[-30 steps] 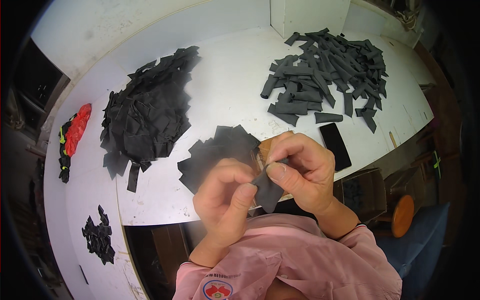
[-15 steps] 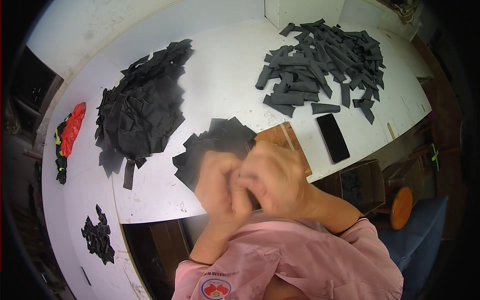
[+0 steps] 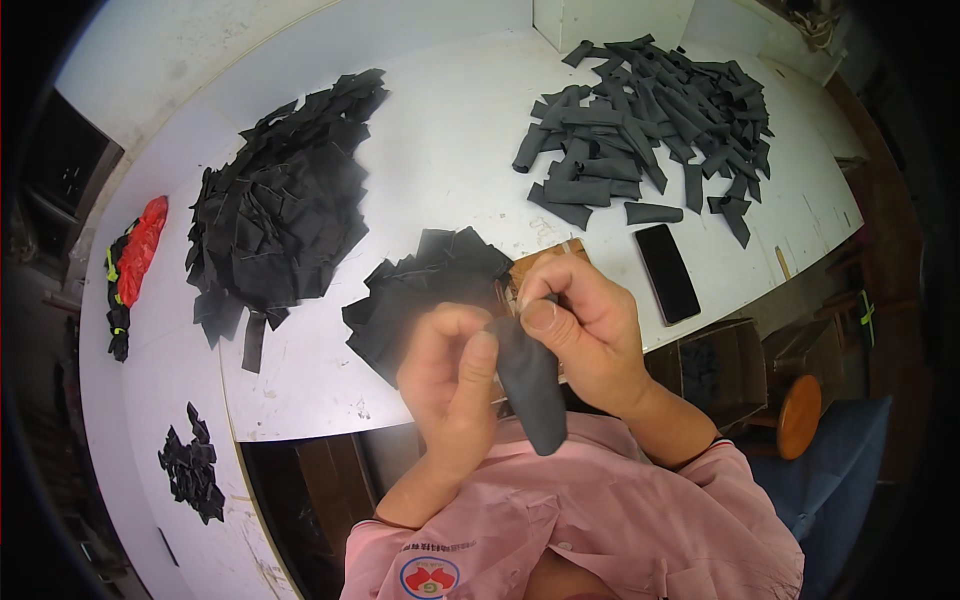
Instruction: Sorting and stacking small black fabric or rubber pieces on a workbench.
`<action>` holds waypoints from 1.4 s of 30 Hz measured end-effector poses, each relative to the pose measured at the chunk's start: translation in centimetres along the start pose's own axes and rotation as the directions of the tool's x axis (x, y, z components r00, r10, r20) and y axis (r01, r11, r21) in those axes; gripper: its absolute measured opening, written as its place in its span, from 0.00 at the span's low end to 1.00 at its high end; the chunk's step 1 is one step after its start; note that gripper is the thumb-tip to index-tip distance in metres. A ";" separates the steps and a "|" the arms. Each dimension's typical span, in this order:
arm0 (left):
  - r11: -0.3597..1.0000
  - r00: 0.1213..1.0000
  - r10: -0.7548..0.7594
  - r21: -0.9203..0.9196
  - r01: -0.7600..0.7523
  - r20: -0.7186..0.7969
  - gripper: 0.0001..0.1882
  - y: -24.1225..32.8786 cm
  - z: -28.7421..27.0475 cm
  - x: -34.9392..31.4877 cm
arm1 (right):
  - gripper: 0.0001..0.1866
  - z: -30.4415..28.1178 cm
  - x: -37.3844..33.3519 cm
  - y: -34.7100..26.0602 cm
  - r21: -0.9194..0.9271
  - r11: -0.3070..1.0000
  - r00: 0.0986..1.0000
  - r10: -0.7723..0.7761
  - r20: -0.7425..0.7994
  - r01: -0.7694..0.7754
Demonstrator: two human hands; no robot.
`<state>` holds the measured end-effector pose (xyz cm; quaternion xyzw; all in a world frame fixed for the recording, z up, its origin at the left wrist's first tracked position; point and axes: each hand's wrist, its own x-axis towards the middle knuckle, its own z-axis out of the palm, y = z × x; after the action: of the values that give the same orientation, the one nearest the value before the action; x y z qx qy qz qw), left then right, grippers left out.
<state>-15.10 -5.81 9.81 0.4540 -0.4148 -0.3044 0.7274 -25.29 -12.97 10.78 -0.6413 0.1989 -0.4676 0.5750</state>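
A dark grey fabric tube (image 3: 533,400) hangs down between my two hands, its rounded lower end in front of the pink shirt. My left hand (image 3: 450,370) is closed, thumb against fingers, on the upper left edge of the fabric. On the other side, my right hand (image 3: 592,330) pinches the top edge between thumb and forefinger. Just beyond my hands lies a heap of black fabric pieces (image 3: 400,285), partly covered by them. A brown board (image 3: 568,250) shows behind my right hand, mostly hidden.
A large pile of black fabric pieces (image 3: 280,215) spreads on the left of the white table (image 3: 450,130). Grey fabric tubes (image 3: 650,115) are heaped at the far right, above a black phone (image 3: 667,275). A red plastic bag (image 3: 145,250) lies far left. Below right stands a round stool (image 3: 801,417).
My hands have moved apart from being pressed together. The grey fabric tube, hidden before, now hangs in plain sight between them.
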 end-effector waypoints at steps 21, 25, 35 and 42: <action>0.950 0.993 0.108 0.301 -0.090 -0.043 0.03 -1.2 0.2 0.4 | 0.05 0.7 0.1 1.4 -0.436 0.757 0.866 -0.485 0.124 0.487; 0.798 0.959 0.262 0.536 -0.276 0.104 0.01 -1.1 0.3 0.5 | 0.08 -0.1 1.1 1.6 -0.512 0.813 0.950 -0.313 0.015 0.276; 0.789 0.978 0.169 0.578 -0.207 0.120 0.01 -1.0 0.2 0.5 | 0.07 0.1 0.7 2.2 -0.514 0.807 0.943 -0.332 0.014 0.291; 0.961 0.968 -0.248 -0.137 0.240 -0.038 0.07 -0.4 0.0 0.5 | 0.07 -1.0 0.0 2.3 0.229 0.951 0.974 0.223 -0.040 -0.208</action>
<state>-14.86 -6.40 9.61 0.4608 -0.3146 -0.4058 0.7239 -25.48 -14.14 8.55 -0.5313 0.2325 -0.4422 0.6842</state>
